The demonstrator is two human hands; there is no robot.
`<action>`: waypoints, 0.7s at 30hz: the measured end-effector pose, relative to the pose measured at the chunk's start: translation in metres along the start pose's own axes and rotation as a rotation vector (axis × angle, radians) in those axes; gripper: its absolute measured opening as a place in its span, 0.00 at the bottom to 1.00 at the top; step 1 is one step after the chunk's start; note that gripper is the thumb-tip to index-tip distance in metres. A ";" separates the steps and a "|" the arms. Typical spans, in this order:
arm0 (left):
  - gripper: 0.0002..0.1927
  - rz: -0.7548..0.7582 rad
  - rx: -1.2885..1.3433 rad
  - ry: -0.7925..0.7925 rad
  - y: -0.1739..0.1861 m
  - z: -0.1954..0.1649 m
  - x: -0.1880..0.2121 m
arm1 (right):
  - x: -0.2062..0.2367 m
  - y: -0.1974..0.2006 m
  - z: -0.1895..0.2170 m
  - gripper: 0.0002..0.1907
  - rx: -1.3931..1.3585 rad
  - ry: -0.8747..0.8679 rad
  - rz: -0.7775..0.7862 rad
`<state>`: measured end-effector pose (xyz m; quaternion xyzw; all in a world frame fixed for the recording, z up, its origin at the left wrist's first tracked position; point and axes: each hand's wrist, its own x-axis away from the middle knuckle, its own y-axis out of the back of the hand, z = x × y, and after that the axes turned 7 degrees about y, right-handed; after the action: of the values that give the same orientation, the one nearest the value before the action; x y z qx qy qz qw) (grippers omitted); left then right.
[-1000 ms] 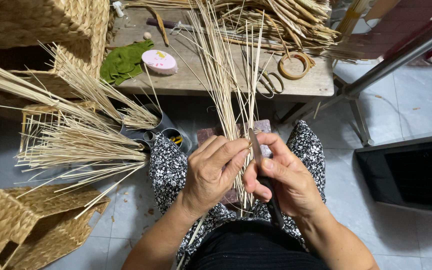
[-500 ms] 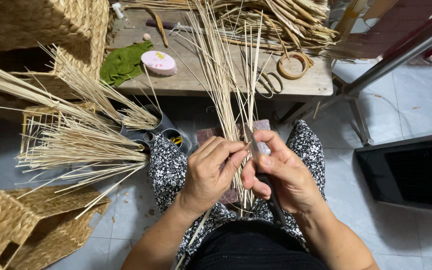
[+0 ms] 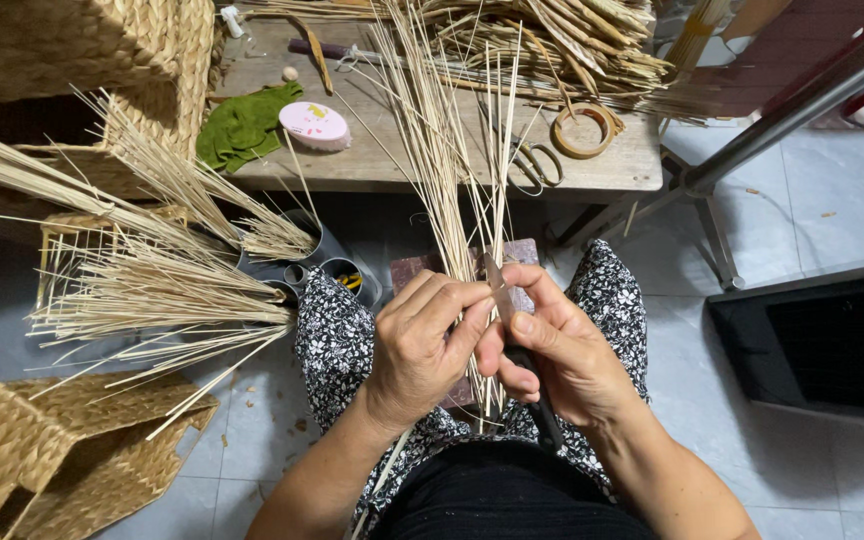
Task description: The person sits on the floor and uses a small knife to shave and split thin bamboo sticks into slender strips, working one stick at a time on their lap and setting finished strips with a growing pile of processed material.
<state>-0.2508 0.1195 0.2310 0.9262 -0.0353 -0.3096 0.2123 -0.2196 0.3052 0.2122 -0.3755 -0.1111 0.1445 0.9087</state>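
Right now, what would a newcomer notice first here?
The left hand and right hand meet mid-frame, pinching a bundle of pale reed strips that fans up over the wooden table; the right also holds a knife. Woven baskets sit lower left.

Floor (image 3: 812, 190): pale grey tiles, glossy, scattered with small straw scraps. Low wooden bench (image 3: 392, 165) along the top, worn planks, its right corner beside a slanting metal frame (image 3: 782, 120). Dark flat panel (image 3: 832, 340) lies on the floor at the right edge. Woven baskets stand at the upper left (image 3: 72, 50) and lower left (image 3: 52, 460). Light even, soft, few shadows.
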 end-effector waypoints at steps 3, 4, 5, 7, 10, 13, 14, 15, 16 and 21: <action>0.06 0.048 0.034 0.002 0.000 0.003 -0.001 | -0.001 0.002 0.003 0.23 0.016 0.012 -0.007; 0.07 0.089 0.064 0.016 0.000 0.005 -0.002 | -0.002 0.003 0.005 0.23 0.021 0.020 -0.010; 0.08 0.130 0.094 0.031 0.000 0.006 -0.002 | -0.002 0.003 0.006 0.23 0.014 0.023 -0.016; 0.06 0.142 0.093 0.085 -0.001 0.006 0.000 | -0.002 0.004 0.008 0.23 0.003 0.030 -0.023; 0.04 0.123 0.068 0.096 -0.002 0.008 0.002 | -0.003 0.003 0.008 0.23 0.028 0.005 0.000; 0.04 0.098 0.048 0.089 -0.002 0.008 0.004 | -0.003 0.003 0.006 0.23 0.017 -0.006 0.007; 0.04 0.092 0.041 0.084 -0.002 0.009 0.004 | -0.004 0.003 0.006 0.23 0.020 -0.006 0.010; 0.04 0.090 0.043 0.081 -0.002 0.009 0.005 | -0.004 0.004 0.005 0.23 0.021 -0.006 0.011; 0.04 0.089 0.046 0.076 -0.002 0.009 0.005 | -0.005 0.004 0.004 0.24 0.022 -0.005 0.010; 0.05 0.081 0.022 0.073 -0.002 0.006 0.005 | -0.004 0.005 -0.002 0.22 0.004 -0.024 0.005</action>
<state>-0.2508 0.1179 0.2234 0.9370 -0.0683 -0.2664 0.2155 -0.2237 0.3063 0.2071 -0.3722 -0.1210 0.1514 0.9077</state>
